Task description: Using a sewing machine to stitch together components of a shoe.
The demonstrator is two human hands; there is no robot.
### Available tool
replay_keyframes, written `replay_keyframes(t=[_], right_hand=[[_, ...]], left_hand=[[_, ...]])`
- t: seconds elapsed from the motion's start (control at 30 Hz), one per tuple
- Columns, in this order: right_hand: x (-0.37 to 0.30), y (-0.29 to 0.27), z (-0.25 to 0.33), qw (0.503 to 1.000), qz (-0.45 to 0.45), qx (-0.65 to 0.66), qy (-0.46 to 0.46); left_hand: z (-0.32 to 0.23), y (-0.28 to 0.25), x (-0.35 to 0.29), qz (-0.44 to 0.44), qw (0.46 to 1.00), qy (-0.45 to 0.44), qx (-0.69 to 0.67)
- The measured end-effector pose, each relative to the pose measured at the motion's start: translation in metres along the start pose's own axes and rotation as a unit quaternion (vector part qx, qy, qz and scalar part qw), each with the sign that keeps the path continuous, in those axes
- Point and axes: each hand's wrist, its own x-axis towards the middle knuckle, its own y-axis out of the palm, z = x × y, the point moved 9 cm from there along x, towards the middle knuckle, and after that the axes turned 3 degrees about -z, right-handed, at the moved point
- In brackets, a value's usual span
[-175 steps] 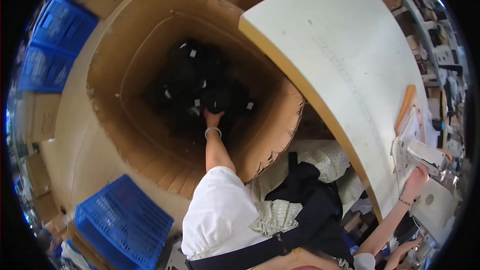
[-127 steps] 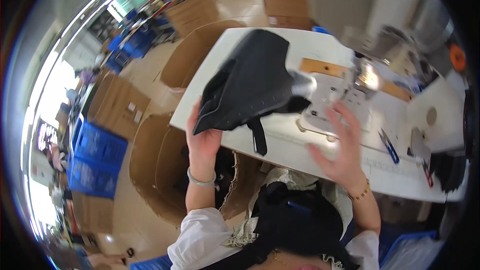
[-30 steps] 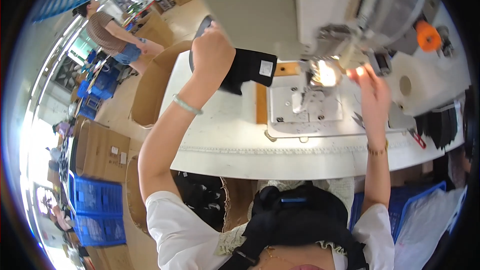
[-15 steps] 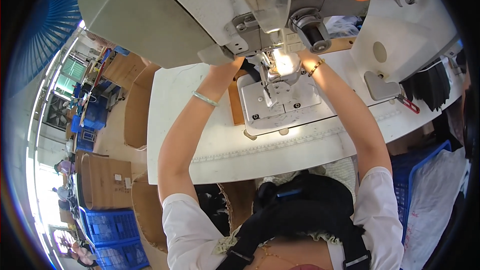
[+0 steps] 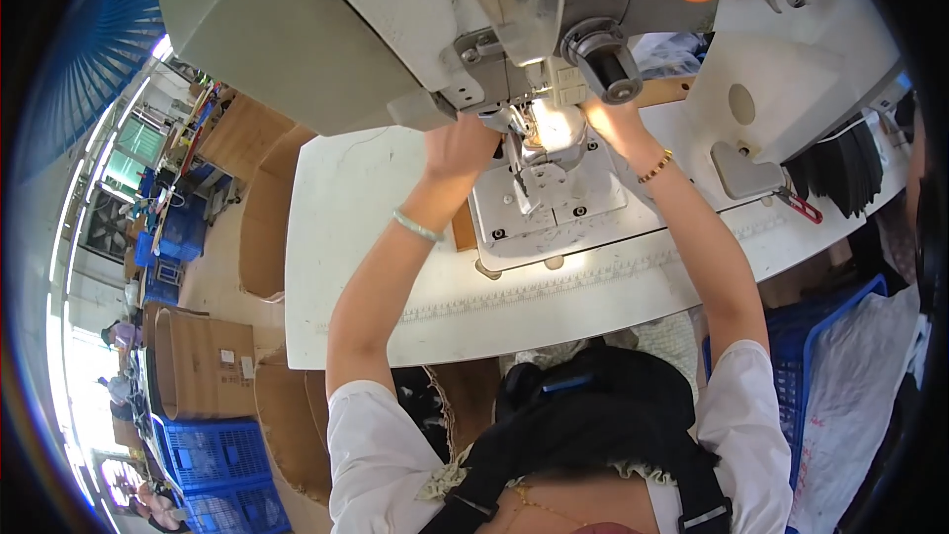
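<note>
A grey-white sewing machine (image 5: 326, 30) stands over the white table (image 5: 346, 198), its lamp lighting the needle area (image 5: 554, 129). My left hand (image 5: 462, 146) is at the left side of the needle area; its fingers run out of sight under the machine head. A small bit of something dark shows beside it, too little to name. My right hand (image 5: 618, 129) reaches in from the right, close to the lit presser area, its fingertips hidden or washed out by glare. Below both hands lies the metal bed plate (image 5: 554, 208).
Right of the machine, black fabric pieces (image 5: 845, 173) lie near a red-handled tool (image 5: 799, 206) and a grey knee-shaped pad (image 5: 741, 173). A blue crate (image 5: 791, 356) stands below the table's right side. Cardboard boxes (image 5: 208, 366) and blue crates (image 5: 213, 450) are at left.
My left hand has come lower and more into view from under the machine head. My right hand has shifted slightly down. Less of the dark material beside the left hand shows.
</note>
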Motion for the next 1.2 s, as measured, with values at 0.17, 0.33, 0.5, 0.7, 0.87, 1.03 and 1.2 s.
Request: replay_keyframes(t=[0.17,0.33,0.5,0.7,0.87,1.03,1.2], right_hand=[[-0.02,-0.009,0.032,0.984,0.045,-0.088,-0.15],[-0.037,-0.008,0.053,0.956,0.063,-0.105,-0.265],[-0.033,-0.004,0.047,0.959,0.099,-0.126,-0.234],[-0.038,-0.006,0.044,0.961,0.073,-0.087,-0.252],[-0.058,-0.006,0.063,0.866,0.004,-0.218,-0.45],[-0.047,-0.003,0.042,0.921,0.019,-0.193,-0.338],[-0.047,-0.005,0.034,0.934,0.017,-0.171,-0.313]], left_hand=[[0.019,0.0,-0.008,0.069,0.993,-0.079,0.049],[0.017,-0.024,0.0,-0.013,0.997,-0.075,-0.024],[0.012,-0.039,0.001,-0.025,0.994,-0.083,-0.062],[-0.011,-0.04,-0.004,0.046,0.998,0.017,0.044],[-0.021,-0.049,-0.003,0.045,0.999,0.017,0.017],[-0.023,-0.049,-0.002,0.052,0.998,0.024,0.021],[-0.027,-0.044,-0.007,0.116,0.992,0.016,0.053]])
